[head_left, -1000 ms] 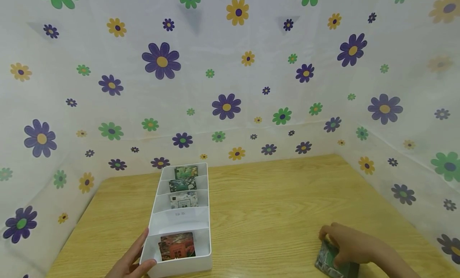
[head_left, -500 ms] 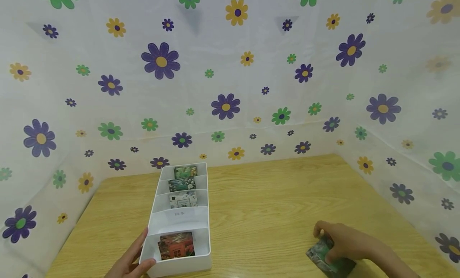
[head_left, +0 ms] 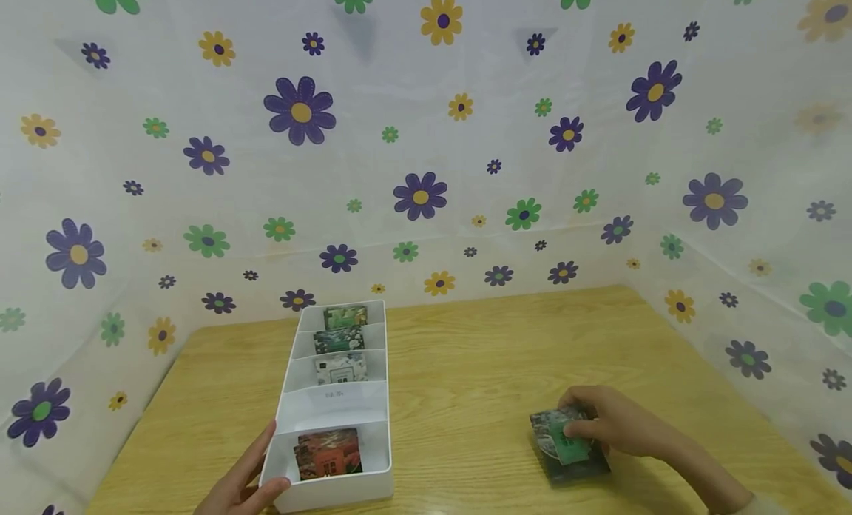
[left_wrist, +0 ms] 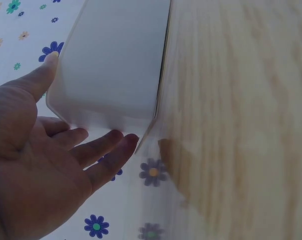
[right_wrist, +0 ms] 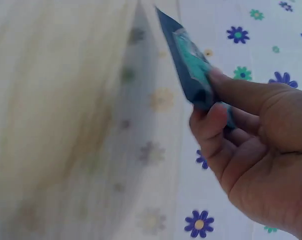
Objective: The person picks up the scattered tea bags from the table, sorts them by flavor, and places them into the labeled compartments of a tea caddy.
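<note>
A white divided box (head_left: 325, 493) stands on the table, left of the middle. My left hand (head_left: 242, 478) holds its near left corner, thumb over the front rim and fingers along the side wall. In the left wrist view that hand (left_wrist: 45, 155) touches the box's outer wall (left_wrist: 110, 60). Off to the right, my right hand (head_left: 612, 422) pinches a dark patterned sachet with a green label (head_left: 566, 441); a dark lower part beneath may be a second one. The right wrist view has the sachet (right_wrist: 191, 65) tilted between thumb and fingers.
Red sachets (head_left: 328, 453) lie in the box's nearest compartment; white (head_left: 342, 368), dark green (head_left: 338, 340) and light green ones (head_left: 345, 317) sit farther back. Small writing marks one divider (head_left: 333, 405). A flowered cloth (head_left: 373, 197) surrounds the wooden table (head_left: 492, 367).
My right hand has moved left and a little away from me, lifting and turning the sachet so its green label shows. The left hand and box stay in place.
</note>
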{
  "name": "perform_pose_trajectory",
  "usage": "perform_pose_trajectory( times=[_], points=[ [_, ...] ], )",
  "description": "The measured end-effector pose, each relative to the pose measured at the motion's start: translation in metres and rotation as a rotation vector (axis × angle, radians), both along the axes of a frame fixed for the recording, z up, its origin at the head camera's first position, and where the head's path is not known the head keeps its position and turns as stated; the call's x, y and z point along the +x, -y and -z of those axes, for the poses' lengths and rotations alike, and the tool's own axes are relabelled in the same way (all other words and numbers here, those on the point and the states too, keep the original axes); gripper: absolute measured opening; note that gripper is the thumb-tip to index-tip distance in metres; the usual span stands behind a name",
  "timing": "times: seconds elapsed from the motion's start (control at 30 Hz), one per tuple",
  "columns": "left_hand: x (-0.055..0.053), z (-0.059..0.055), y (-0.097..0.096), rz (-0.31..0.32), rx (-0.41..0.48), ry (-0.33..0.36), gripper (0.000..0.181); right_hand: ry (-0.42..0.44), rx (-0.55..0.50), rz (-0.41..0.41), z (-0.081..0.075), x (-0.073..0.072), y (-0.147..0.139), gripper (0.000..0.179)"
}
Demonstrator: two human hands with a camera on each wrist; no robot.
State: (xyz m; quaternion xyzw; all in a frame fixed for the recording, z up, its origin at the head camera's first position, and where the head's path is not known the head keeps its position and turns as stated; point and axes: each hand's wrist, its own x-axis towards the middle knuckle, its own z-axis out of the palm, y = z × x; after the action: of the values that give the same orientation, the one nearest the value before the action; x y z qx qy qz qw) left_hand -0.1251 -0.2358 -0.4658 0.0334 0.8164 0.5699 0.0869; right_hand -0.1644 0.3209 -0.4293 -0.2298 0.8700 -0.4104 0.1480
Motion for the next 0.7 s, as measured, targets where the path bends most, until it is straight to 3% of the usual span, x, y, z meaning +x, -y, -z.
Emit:
perform_pose_trajectory(
  times=[0.27,0.7],
  points=[
    [0.001,0.001,0.001,-0.005,-0.004,-0.011,0.086,-0.065,-0.14,0.054,-0.029,-0.012,0.035,0.027],
    [0.001,-0.002,-0.001,-0.003,-0.033,-0.002,0.086,-0.217,-0.128,0.034,-0.064,-0.029,0.09,0.029]
  ],
)
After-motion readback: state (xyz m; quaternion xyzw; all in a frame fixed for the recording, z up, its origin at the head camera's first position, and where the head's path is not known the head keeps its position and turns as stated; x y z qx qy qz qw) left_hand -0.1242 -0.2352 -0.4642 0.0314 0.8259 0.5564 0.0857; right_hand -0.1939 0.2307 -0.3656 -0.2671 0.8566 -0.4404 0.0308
